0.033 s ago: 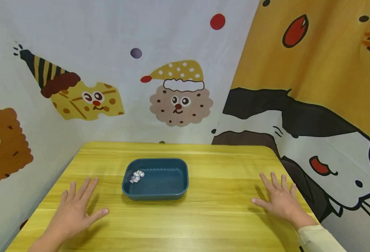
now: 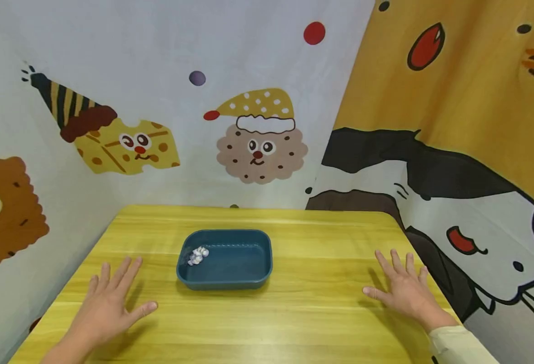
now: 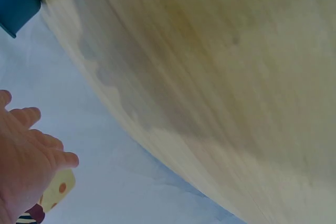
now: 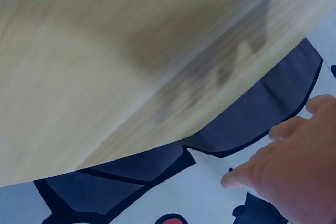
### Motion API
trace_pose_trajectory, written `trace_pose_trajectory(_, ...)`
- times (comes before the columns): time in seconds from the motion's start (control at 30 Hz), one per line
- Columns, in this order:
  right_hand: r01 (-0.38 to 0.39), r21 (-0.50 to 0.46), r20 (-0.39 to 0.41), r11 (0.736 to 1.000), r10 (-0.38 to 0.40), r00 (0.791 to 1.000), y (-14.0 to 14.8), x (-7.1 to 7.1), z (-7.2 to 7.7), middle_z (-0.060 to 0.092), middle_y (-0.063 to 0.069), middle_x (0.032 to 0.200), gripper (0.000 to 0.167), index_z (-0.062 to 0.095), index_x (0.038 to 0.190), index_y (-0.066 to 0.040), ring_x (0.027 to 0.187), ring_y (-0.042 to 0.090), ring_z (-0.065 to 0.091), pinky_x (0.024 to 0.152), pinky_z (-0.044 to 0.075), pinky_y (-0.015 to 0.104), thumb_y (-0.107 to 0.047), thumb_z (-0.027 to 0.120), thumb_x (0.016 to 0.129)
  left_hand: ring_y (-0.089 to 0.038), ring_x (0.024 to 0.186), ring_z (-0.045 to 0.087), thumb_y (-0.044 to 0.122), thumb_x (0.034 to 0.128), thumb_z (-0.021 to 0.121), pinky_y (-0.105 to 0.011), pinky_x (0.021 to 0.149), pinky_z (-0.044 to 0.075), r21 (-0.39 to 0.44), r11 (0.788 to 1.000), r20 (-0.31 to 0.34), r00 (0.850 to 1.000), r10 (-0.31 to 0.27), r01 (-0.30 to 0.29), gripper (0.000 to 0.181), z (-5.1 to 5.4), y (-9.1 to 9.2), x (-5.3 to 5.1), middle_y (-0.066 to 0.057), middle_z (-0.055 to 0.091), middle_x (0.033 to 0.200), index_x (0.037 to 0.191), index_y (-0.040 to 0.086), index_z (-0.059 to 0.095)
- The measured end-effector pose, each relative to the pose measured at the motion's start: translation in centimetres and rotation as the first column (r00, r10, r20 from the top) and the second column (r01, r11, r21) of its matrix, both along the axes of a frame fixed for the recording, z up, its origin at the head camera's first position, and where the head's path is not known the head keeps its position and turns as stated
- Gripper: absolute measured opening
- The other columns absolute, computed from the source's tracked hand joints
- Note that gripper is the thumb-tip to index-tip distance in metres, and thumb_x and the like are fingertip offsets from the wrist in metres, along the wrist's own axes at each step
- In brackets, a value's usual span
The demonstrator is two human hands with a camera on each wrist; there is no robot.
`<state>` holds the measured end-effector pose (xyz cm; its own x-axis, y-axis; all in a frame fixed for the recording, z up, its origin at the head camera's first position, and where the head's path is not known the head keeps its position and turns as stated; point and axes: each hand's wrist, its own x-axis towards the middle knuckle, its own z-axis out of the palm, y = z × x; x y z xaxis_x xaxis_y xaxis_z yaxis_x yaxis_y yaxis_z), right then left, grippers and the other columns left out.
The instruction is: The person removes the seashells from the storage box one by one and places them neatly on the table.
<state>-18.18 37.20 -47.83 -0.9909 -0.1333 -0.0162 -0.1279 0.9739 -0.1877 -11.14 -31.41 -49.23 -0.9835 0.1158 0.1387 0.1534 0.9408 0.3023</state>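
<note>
Head view first — the small whitish clump [image 2: 197, 256] is sitting inside the blue tray [image 2: 223, 285], right up at its left end, and most of the tray floor to the right of it is bare. Too small to say what it is, could be several little bits bunched together. My guess is the tray is there to corral them, since its raised walls would stop anything that small from wandering across the desk [image 2: 317, 313]. The tray lies lengthwise across the desk, nearer the left hand [image 2: 107, 308] than the right hand [image 2: 405, 293]. Left hand: fingers spread, thumb out toward the tray, not touching it, holding nothing. Right hand: same deal over by the right edge of the desk, fingers fanned, nothing in it, well apart from the tray. Both throw shadows on the wood that sit off to the side, so I reckon they're hovering rather than resting, and being parked that wide leaves the tray in full view between them. A pale sleeve [image 2: 462, 346] shows at the right wrist, and behind everything hangs a cartoon-print cloth [image 2: 157, 45]. Compared with the earlier frame? Basically nothing — clump, tray and both hands match, and the cloth's prints just sit a hair lower in view, which I'd put down to a tiny head tilt.
</note>
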Motion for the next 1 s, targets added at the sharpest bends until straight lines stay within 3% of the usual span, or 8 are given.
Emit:
trace_pose_trajectory(0.23,-0.017,-0.020,-0.008,1.000,0.016,1.000,-0.4,-0.6,0.2,0.016,0.043,0.169,0.115,0.014,0.174,-0.022,0.150,0.076,0.001,0.110,-0.004,0.092,-0.076,0.069,0.089,-0.080,0.146,0.011,0.065,0.0933,0.073,-0.089,0.116,0.005,0.030,0.999,-0.011,1.000,0.016,-0.016,0.116,0.4,-0.2,-0.2,-0.036,0.024,0.171,0.175,0.023,0.002)
trace_pose_trajectory(0.4,-0.035,-0.001,-0.040,0.999,0.035,0.999,-1.0,-1.2,0.8,0.020,0.043,0.168,0.113,0.018,0.174,-0.019,0.149,0.077,0.008,0.108,0.003,0.094,-0.075,0.069,0.090,-0.081,0.145,0.016,0.062,0.0924,0.076,-0.090,0.113,0.010,0.069,0.998,-0.036,0.999,0.003,0.000,0.115,0.7,0.0,-0.8,-0.035,0.027,0.170,0.175,0.019,0.008)
trace_pose_trajectory(0.57,-0.088,-0.033,-0.063,0.996,0.086,0.994,-2.6,-2.2,2.2,0.025,0.043,0.167,0.112,0.019,0.173,-0.016,0.149,0.076,0.014,0.110,0.010,0.092,-0.074,0.069,0.091,-0.075,0.148,0.023,0.062,0.0909,0.078,-0.087,0.113,0.019,0.085,0.995,-0.049,0.998,-0.049,0.053,0.116,1.5,1.1,-2.5,-0.033,0.030,0.170,0.173,0.011,0.014)
trace_pose_trajectory(0.7,-0.178,-0.111,-0.064,0.978,0.172,0.983,-5.9,-3.7,4.0,0.028,0.038,0.169,0.112,0.020,0.173,-0.011,0.153,0.069,0.020,0.116,0.015,0.087,-0.073,0.069,0.092,-0.069,0.151,0.026,0.069,0.0860,0.079,-0.085,0.116,0.021,0.053,0.993,-0.023,0.995,-0.101,0.103,0.123,2.3,2.3,-4.6,-0.030,0.028,0.172,0.173,0.010,0.014)
trace_pose_trajectory(0.77,-0.222,-0.146,-0.056,0.964,0.216,0.975,-8.2,-4.5,4.9,0.030,0.032,0.171,0.111,0.022,0.172,-0.009,0.156,0.062,0.026,0.120,0.021,0.081,-0.071,0.070,0.093,-0.067,0.151,0.029,0.073,0.0813,0.081,-0.085,0.116,0.022,0.042,0.992,0.022,0.992,-0.122,0.121,0.131,2.6,3.1,-5.5,-0.030,0.027,0.173,0.173,0.008,0.013)
trace_pose_trajectory(0.87,-0.289,-0.186,-0.047,0.939,0.285,0.957,-12.2,-5.7,6.1,0.034,0.024,0.173,0.107,0.025,0.171,-0.009,0.156,0.052,0.036,0.122,0.032,0.072,-0.069,0.070,0.095,-0.063,0.153,0.032,0.074,0.0760,0.084,-0.085,0.116,0.025,0.095,0.988,0.156,0.978,-0.137,0.123,0.140,3.0,4.1,-6.7,-0.030,0.023,0.174,0.173,0.008,0.008)
trace_pose_trajectory(1.0,-0.359,-0.252,-0.025,0.899,0.365,0.931,-18.3,-7.1,7.7,0.043,0.012,0.171,0.096,0.031,0.170,-0.015,0.154,0.040,0.046,0.122,0.041,0.063,-0.064,0.070,0.097,-0.057,0.157,0.028,0.066,0.0762,0.089,-0.077,0.119,0.031,0.245,0.967,0.343,0.926,-0.158,0.074,0.147,3.9,4.8,-7.9,-0.029,0.013,0.177,0.173,0.008,-0.004)
